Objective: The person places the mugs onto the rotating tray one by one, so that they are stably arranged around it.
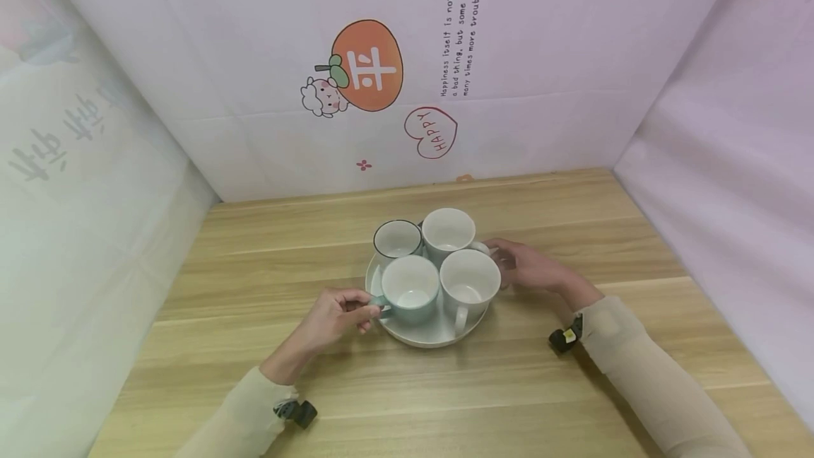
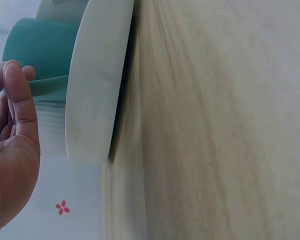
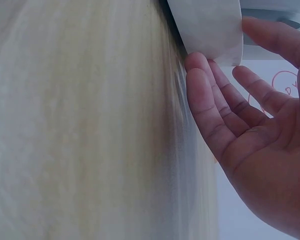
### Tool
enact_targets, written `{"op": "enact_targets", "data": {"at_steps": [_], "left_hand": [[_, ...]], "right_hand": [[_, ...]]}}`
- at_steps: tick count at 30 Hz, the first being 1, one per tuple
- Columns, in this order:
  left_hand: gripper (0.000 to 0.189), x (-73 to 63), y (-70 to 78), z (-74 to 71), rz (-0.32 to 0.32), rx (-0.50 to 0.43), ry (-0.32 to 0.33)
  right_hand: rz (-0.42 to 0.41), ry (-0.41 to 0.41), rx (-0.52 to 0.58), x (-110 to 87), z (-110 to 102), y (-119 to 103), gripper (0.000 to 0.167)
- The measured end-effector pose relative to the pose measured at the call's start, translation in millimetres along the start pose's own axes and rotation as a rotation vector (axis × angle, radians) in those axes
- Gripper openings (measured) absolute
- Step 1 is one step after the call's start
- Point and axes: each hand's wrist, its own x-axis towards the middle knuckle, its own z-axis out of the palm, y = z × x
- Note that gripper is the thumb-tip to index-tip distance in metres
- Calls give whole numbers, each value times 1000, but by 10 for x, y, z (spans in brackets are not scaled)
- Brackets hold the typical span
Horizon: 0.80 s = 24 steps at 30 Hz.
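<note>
Several mugs stand close together on a round white plate (image 1: 427, 340). My left hand (image 1: 340, 313) pinches the handle of the pale blue-green mug (image 1: 413, 311) at the front left. In the left wrist view, that green handle (image 2: 50, 86) sits at the fingertips, above the plate's thick side (image 2: 97, 85). On the other side, my right hand (image 1: 524, 265) holds the plate's edge, partly hidden behind the white mug (image 1: 470, 281). The right wrist view shows its thumb at the rim and its lower fingertips at the base of the plate (image 3: 210, 30).
Behind are a dark-rimmed mug (image 1: 397, 239) and another white mug (image 1: 448, 228), whose handle is near the right hand. The wooden table (image 1: 407, 401) meets a printed cloth wall (image 1: 509, 90) at the back, with white cloth on both sides.
</note>
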Motion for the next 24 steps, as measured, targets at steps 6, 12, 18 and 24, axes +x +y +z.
{"op": "enact_targets", "data": {"at_steps": [6, 12, 18, 24], "left_hand": [[23, 14, 8, 33, -32, -22, 2], [24, -3, 49, 28, -77, -38, 6], [27, -16, 88, -23, -84, -56, 27], [27, 16, 62, -76, -49, -15, 39]], "right_hand": [[4, -1, 7, -6, -1, 1, 66], [-7, -4, 8, -10, 5, 11, 67], [-7, -4, 19, -7, 10, 23, 65], [-2, 0, 20, -1, 9, 22, 67]]}}
